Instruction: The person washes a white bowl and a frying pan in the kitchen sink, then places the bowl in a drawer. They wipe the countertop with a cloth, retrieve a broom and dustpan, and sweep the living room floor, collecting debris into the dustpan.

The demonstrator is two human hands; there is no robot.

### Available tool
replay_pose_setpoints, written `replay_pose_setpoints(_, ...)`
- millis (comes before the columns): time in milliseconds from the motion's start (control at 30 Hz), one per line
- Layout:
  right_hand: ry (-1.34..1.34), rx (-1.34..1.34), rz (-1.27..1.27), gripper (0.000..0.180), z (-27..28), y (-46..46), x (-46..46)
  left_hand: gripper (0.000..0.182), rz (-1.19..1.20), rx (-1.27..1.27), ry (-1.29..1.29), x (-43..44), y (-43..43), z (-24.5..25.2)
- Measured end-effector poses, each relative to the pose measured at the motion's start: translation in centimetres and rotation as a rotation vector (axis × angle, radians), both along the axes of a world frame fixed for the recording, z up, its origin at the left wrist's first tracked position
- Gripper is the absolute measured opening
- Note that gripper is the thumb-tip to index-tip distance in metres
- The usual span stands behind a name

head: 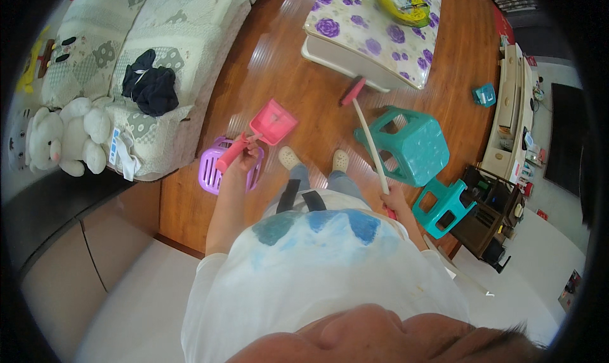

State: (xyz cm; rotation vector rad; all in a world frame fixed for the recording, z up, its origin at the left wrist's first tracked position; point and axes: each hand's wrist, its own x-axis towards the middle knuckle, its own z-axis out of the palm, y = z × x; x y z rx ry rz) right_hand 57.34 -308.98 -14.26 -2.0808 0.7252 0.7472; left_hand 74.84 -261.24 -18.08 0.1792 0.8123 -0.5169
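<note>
My left hand [246, 157] grips the handle of a pink plastic dustpan [273, 122], whose scoop lies beyond the hand above the wood floor. Just under that hand stands a purple slotted plastic basket [209, 171], partly hidden by my forearm. In my right hand [396, 200] is the pale pole of a broom [370, 139]. Its pink head with dark bristles [353, 90] is close to the near end of the table; whether it touches the floor I cannot tell. A teal plastic stool [418, 146] is right beside the pole.
A quilt-covered sofa [190, 44] holds dark clothing [150, 84] and a white teddy bear [71, 134]. Ahead stands a low table with a purple-rose cover [371, 44] and a yellow basket [397, 13]. A smaller teal stool [442, 206] and a drawer cabinet [506, 96] are on the right.
</note>
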Motion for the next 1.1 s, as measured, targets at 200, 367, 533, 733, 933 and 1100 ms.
replay_pose_setpoints(200,0.072,-0.254,0.171,0.025,-2.0,-0.7,0.4,0.052,-0.016,0.039,0.005,0.3,-0.4,0.3)
replay_pose_setpoints(367,-0.032,-0.47,0.436,0.025,-7.6,3.2,4.7,0.027,0.014,0.075,0.017,1.2,-0.8,1.5)
replay_pose_setpoints(533,0.118,-0.341,0.595,0.027,-7.3,8.9,6.8,0.017,0.075,0.013,0.088,1.7,-1.1,1.2)
replay_pose_setpoints(733,0.123,-0.214,0.668,0.028,0.1,7.5,6.2,0.018,0.135,-0.04,0.122,2.1,-0.2,0.5)
replay_pose_setpoints(933,0.094,-0.391,0.657,0.023,0.8,6.7,8.1,0.025,0.214,0.051,0.063,2.3,1.1,1.7)
replay_pose_setpoints(1100,0.012,-0.464,0.613,0.017,-3.8,8.7,16.1,0.021,0.278,0.18,0.15,3.7,2.1,4.7)
